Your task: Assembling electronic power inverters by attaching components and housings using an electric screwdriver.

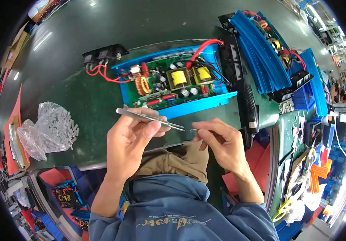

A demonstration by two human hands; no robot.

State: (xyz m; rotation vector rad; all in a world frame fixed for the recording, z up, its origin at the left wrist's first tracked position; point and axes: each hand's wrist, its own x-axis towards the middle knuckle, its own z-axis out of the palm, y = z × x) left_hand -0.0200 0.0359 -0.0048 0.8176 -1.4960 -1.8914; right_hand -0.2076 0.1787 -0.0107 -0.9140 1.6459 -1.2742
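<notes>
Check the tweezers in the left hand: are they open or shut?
Slightly open: the tweezers in the left hand end in two separate tips, with a narrow gap visible between them.

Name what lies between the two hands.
In the head view: tips of the tweezers held in the left hand, and a small metallic piece at the right hand.

Electronics workshop: a green workbench [94,98] bears an open circuit unit [177,78], with blue housings [261,56] right of it, bagged small parts [60,128] left.
</notes>
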